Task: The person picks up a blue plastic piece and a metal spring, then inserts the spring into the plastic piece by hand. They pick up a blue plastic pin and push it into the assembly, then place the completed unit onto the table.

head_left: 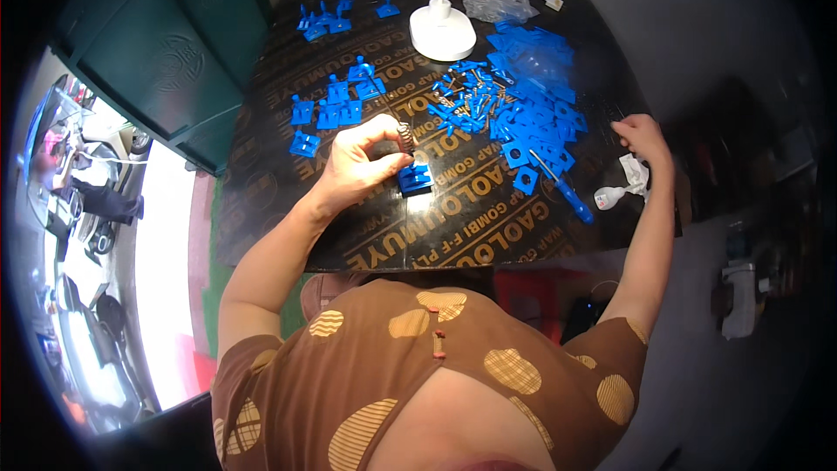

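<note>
The lower end of the dark spring [405,136] is hidden behind the left hand's [356,164] thumb tip, so from here I can't see whether it is seated on anything. The right hand [641,137] is out in the dim light by the table's right side; its fingers are curled in close together, and I can't tell whether they pinch something small.

The left thumb and forefinger are closed on the spring, which stands nearly upright at their tips. Just below those fingertips, a blue block [416,179] sits on the black table [288,222], its near-left part close under the thumb.

To the left of that hand are small blue assemblies [333,105] in a loose group, with more blue pieces [324,21] near the far left corner. Right of the block, blue pegs [471,103] lie scattered beside a big heap of flat blue plates [534,113], stacked over one another. The heap lies between the two hands, with a blue-handled screwdriver [571,201] at its near edge. A small white container [609,198] lies by the right forearm. A white lamp [443,32] stands at the back, partly blocking a crumpled clear bag [504,7].
</note>
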Demonstrator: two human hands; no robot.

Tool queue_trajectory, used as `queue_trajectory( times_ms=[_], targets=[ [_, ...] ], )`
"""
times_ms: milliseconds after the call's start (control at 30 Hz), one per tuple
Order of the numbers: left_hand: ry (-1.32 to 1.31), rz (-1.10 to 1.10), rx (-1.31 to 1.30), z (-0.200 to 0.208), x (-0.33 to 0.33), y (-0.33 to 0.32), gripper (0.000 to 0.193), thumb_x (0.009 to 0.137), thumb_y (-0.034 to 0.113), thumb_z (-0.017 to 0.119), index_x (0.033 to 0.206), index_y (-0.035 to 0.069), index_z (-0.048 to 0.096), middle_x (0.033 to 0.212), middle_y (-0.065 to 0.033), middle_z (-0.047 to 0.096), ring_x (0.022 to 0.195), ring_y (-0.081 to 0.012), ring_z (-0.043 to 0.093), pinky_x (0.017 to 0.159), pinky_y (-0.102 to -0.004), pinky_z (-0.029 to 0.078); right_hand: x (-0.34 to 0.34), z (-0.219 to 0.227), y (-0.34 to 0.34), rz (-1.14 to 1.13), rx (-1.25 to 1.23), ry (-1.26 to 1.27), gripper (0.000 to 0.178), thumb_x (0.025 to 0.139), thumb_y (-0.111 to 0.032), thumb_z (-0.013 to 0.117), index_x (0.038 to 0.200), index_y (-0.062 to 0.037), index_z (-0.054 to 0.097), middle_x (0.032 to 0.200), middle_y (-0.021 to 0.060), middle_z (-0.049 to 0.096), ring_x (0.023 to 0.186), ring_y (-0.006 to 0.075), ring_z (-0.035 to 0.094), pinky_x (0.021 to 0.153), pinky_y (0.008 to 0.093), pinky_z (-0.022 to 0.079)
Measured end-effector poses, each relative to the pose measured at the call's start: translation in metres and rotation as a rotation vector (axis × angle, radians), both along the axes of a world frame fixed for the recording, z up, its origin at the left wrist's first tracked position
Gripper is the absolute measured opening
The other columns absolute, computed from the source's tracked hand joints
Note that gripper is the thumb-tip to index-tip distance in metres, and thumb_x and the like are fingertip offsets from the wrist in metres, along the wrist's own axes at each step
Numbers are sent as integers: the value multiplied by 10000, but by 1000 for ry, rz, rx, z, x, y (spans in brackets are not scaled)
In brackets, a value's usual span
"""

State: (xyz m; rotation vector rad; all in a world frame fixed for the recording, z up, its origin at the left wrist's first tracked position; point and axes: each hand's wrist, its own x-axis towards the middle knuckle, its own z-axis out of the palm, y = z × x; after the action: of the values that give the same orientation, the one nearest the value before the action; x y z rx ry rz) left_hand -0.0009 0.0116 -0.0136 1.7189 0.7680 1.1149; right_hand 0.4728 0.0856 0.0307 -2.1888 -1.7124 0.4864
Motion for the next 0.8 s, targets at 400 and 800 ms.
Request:
queue_trajectory(
  times_ms=[400,800],
  targets=[
    [30,-33,17,3,5,-7,161,793,-54,653,942,1,627,953,-20,577,917,-104,526,838,-257,424,-167,16,-103,712,523,352,130,843,-104,649,904,10,645,799,106,662,676,154,627,621,272,493],
    [-72,-36,8,3,16,-18,458,796,-1,653,1222,3,487,850,-8,579,865,-80,542,872,-264,434,-267,-19,-98,726,463,633,267,825,-204,713,888,17,579,643,96,595,550,139,585,515,284,474]
  ],
)
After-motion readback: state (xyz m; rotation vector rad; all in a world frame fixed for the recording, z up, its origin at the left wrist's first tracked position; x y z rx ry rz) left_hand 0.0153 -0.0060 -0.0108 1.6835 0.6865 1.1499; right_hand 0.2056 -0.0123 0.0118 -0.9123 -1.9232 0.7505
